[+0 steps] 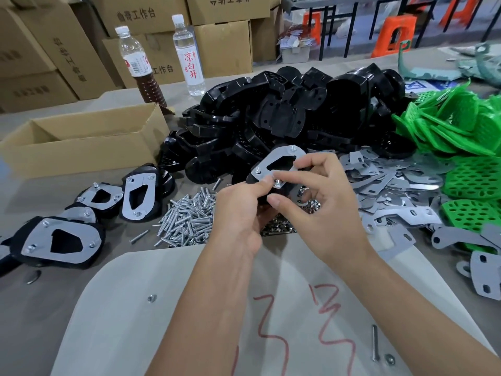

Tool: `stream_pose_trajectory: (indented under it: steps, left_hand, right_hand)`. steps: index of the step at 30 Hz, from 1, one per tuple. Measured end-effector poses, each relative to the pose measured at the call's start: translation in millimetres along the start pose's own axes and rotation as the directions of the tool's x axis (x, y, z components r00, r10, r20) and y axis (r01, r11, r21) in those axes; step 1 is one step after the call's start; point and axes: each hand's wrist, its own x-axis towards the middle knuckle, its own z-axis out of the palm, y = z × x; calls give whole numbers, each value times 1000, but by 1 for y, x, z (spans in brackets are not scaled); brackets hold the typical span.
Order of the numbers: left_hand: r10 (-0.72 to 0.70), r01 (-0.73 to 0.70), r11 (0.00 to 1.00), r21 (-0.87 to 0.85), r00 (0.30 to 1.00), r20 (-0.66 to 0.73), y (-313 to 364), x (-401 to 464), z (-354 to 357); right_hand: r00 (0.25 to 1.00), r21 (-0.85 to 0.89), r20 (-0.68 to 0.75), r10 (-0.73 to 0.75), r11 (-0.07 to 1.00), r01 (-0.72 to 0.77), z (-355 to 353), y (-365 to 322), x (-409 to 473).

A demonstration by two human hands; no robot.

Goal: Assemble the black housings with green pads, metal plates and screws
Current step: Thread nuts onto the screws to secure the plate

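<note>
Holding the rigid black plastic housing with its thin grey metal plate (pixel 276 164) aloft between both hands, I judge it light and stiff, so my left hand (pixel 241 210) grips its edge while my right hand (pixel 322 202) pinches the plate's near corner nut (pixel 277 182).

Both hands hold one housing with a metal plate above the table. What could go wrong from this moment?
1. The left hand and right hand pinch a small fastener at the corner of the plate in mid-air; it could slip and vanish into the screw pile right below.
2. The housing is gripped only near its lower end, so it might tilt and the plate shift off its holes.
</note>
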Motion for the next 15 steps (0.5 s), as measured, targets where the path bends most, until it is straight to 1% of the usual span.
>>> stream_pose_trajectory:
  steps: [3,4,5,6,8,13,15]
  left_hand:
    - [9,-10,999,-54,1000,-10,2,1,-1]
    - [15,-15,998,-64,1000,-5,3,1,-2]
    - [19,-19,998,-63,1000,4,3,1,-2]
    - [25,-24,998,-59,1000,15,3,0,-2]
    - [48,-46,998,-41,998,38,1,-3,0]
    - [92,-92,996,-1,993,68,-4,-7,8]
    - [94,-95,995,7,993,70,-7,-9,11]
  right_hand:
    - [993,-18,-122,5,1000,-7,-4,0,1]
    - [991,-9,-136,0,1000,-1,-5,1,1]
    - [992,-3,-126,-17,1000,17,-5,2,1]
    - [996,7,-83,-31,999,32,-4,0,2]
    - [999,25,-46,-28,999,29,-2,2,2]
    - [993,77,-121,-5,997,14,-3,6,4]
    - [988,38,-151,-28,999,34,-2,5,3]
